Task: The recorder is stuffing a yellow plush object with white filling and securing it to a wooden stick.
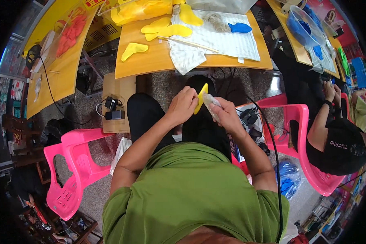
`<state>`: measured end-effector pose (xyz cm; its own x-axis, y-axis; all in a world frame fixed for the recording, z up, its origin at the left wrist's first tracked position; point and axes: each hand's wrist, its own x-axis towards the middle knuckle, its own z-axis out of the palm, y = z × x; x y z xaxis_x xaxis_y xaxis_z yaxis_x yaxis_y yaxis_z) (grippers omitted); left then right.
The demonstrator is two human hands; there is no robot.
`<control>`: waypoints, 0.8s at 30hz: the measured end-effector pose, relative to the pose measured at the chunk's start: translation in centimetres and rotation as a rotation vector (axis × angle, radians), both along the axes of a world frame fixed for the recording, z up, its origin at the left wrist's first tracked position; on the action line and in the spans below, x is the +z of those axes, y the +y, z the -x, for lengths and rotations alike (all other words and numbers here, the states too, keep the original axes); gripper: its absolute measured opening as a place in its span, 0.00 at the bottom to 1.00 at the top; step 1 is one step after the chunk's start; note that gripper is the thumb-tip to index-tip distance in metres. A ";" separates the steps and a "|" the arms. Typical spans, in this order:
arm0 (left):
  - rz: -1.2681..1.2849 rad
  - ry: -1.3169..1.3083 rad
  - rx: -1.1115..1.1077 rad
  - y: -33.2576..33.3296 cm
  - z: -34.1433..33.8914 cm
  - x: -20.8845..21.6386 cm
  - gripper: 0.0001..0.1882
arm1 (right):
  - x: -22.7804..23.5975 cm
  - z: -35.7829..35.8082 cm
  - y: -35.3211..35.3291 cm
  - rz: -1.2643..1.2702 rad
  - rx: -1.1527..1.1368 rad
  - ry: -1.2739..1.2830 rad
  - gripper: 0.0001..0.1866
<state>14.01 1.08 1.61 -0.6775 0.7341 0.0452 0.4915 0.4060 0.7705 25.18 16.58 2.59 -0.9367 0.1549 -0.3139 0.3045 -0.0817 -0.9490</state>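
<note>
My left hand (182,106) pinches the yellow fabric piece (201,97) upright over my lap, near the counter (150,61). My right hand (225,116) is closed around a tuft of white stuffing (210,101) touching it. I judge small wads, pushed in gently, fill it best.

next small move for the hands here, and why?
Probably push the tuft of whitish stuffing fibre in the right hand further into the flat yellow fabric piece that the left hand pinches upright. The two already meet at the yellow piece's edge, above the lap, and most of the tuft is visibly outside it. Whether there is an opening at that edge cannot be made out.
</note>
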 end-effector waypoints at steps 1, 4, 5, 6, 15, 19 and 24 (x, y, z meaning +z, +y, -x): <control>0.021 0.077 -0.008 0.3 -0.4 -0.1 0.06 | -0.1 -0.3 0.1 -0.002 -0.004 -0.007 0.11; 0.103 0.112 -0.071 1.5 -2.0 -1.0 0.05 | -0.8 -1.3 0.4 0.141 -0.106 -0.032 0.09; 0.140 0.116 -0.065 2.0 -2.5 -1.8 0.04 | -1.0 -1.6 0.4 0.144 -0.130 -0.044 0.10; 0.138 0.109 -0.069 2.5 -2.7 -2.4 0.04 | -1.2 -1.9 0.5 0.147 -0.154 -0.055 0.10; 0.214 -0.073 -0.086 3.0 -2.4 -4.8 0.06 | -3.0 -4.8 0.2 0.278 -0.083 -0.171 0.13; 0.180 -0.127 -0.113 2.7 -1.7 -5.3 0.08 | -4.4 -4.9 -0.2 0.233 -0.073 -0.246 0.14; 0.106 -0.236 -0.104 2.5 -1.8 -5.1 0.09 | -4.8 -4.6 -0.4 0.063 -0.074 -0.267 0.15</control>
<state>15.79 3.60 -3.51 -0.5809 0.7926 -0.1855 0.3466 0.4470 0.8247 29.81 16.15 -2.22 -0.8061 0.1923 -0.5597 0.5344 -0.1697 -0.8280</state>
